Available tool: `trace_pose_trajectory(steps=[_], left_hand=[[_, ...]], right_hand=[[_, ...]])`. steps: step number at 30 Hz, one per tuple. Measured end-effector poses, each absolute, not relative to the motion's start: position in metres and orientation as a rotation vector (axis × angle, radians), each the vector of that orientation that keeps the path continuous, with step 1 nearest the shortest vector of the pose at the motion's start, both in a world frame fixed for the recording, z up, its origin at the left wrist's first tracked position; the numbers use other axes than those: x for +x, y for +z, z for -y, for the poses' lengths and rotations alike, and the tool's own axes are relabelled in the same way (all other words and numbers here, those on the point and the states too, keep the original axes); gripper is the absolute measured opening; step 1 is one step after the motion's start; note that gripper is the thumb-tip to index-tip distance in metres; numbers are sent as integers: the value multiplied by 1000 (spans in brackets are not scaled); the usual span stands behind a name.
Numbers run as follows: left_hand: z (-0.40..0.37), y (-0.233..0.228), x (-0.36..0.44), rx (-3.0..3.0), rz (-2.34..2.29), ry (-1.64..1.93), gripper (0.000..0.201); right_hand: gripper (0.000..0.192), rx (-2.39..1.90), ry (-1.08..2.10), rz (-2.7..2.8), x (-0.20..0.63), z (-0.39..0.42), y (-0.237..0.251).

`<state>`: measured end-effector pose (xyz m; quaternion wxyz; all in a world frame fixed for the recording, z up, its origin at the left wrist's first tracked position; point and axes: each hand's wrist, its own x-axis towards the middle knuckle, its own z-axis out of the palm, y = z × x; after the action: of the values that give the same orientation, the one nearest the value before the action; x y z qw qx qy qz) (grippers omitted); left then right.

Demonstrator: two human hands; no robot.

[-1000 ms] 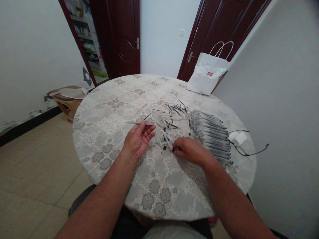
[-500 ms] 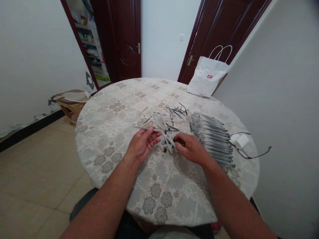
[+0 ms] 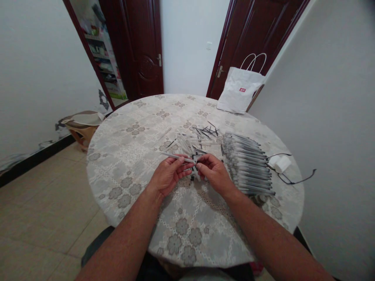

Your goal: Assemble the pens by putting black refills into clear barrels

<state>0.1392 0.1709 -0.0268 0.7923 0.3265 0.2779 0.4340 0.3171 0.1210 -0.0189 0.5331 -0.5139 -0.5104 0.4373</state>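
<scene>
Pens (image 3: 249, 164) lie finished in a neat row on the right of the table (image 3: 129, 156), side by side, tips pointing toward the middle. Judging by that row against what is loose, a good share of the assembly looks done, yet plenty remains: a heap of clear barrels (image 3: 186, 145) sits in the middle, and beyond it a scatter of thin black refills (image 3: 206, 130). A few small black bits, too small to identify, lie on the cloth under the hands.

Left hand (image 3: 168, 175) holds one barrel (image 3: 175, 156) above the cloth, thumb and fingers pinched on its right end, the rest pointing out to the left. Right hand (image 3: 213, 173) meets it just beside, fingertips closed together on something small and dark at the barrel's end; what that piece is cannot be told. Both hands hover near the heap, in front of it, the two thumbs almost touching.

As for containers, only one shows: a white paper bag (image 3: 238, 93) with looped handles, standing at the far edge of the table against the doorframe. Its mouth faces away, so its contents cannot be seen. Right of the row lie a small white box (image 3: 281, 164) and a pair of glasses (image 3: 293, 179). A stool (image 3: 80, 125) stands on the floor to the left.
</scene>
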Motion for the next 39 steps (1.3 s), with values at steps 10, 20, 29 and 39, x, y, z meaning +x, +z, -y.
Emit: trace_pose_trajectory(steps=[10, 20, 29, 39], left_hand=[[-170, -26, 140, 729, -587, 926, 22], [-169, -25, 140, 758, -591, 925, 23], [-170, -28, 140, 823, -639, 913, 30], [-169, -25, 140, 853, -660, 888, 32]], right_hand=[[27, -1206, 1021, 1203, 316, -124, -26], [24, -1188, 1027, 1203, 317, -125, -33], [18, -1216, 808, 1316, 319, -123, -39], [24, -1337, 727, 1406, 322, -122, -36]])
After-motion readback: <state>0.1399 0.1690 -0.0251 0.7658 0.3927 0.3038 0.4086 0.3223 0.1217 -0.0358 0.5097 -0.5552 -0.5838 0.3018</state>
